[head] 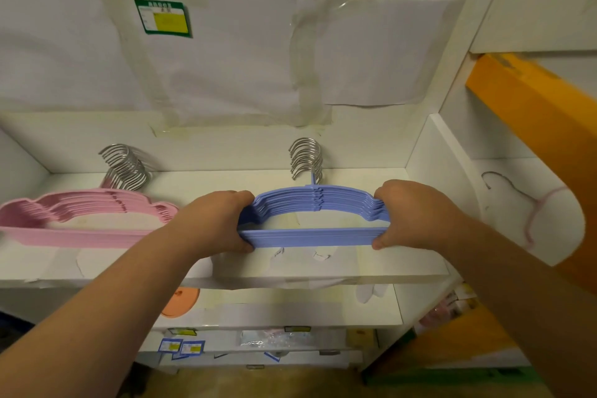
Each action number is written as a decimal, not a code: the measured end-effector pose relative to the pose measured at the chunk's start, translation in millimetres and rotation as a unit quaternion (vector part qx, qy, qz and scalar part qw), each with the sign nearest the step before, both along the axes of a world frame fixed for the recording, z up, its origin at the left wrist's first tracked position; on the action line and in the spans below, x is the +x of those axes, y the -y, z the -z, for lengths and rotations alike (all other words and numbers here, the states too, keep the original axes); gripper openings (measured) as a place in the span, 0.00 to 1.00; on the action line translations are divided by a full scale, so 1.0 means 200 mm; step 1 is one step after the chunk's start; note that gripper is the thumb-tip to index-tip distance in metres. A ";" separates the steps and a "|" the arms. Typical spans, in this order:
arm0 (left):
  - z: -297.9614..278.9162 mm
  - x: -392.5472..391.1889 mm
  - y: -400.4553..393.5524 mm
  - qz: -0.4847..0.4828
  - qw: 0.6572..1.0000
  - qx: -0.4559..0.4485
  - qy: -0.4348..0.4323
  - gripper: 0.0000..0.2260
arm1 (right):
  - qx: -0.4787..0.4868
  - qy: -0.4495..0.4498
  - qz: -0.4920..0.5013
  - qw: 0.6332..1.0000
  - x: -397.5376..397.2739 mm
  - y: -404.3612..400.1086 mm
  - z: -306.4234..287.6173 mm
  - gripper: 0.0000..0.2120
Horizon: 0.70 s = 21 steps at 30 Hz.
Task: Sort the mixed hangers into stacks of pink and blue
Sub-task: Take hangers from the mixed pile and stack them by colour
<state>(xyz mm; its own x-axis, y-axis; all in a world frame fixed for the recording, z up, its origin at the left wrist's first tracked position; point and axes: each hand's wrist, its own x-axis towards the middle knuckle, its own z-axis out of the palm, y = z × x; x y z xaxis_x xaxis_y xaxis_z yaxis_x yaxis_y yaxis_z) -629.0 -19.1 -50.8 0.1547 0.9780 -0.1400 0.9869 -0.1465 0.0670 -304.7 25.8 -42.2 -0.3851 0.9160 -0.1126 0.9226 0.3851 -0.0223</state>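
On the shelf [355, 178], your left hand [219, 220] and right hand [416, 213] clamp the blue stack's [315, 234] two ends, fingers curled round them. Pink stack [77, 220] lies just left. Thin, light, probably slick plastic: squeeze the ends evenly or the layers may fan apart.

Soft, even indoor light, fairly bright, casts faint shadows. Wide-angle distortion bows the edges, strongest toward 12 and 3 o'clock. The orange beam [546, 139] at 3 o'clock is blurred; the centre stays reasonably sharp.
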 end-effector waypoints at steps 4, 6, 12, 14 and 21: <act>-0.01 0.00 -0.01 0.019 0.999 0.017 -0.030 0.21 | -0.006 0.001 -0.008 1.000 0.01 0.00 -0.02 0.23; -0.01 0.01 -0.01 0.021 0.999 0.010 -0.026 0.20 | -0.013 0.004 -0.007 1.000 0.00 0.00 -0.02 0.24; 0.00 0.00 -0.02 0.012 1.000 -0.016 -0.016 0.22 | -0.034 -0.007 0.018 0.999 0.01 -0.01 0.01 0.25; 0.00 0.01 -0.01 0.012 1.000 -0.019 -0.010 0.23 | -0.032 -0.010 0.020 0.999 0.02 -0.01 0.01 0.24; 0.00 0.00 0.00 0.008 1.000 0.007 -0.023 0.21 | -0.007 0.025 -0.008 1.000 0.01 0.00 -0.01 0.24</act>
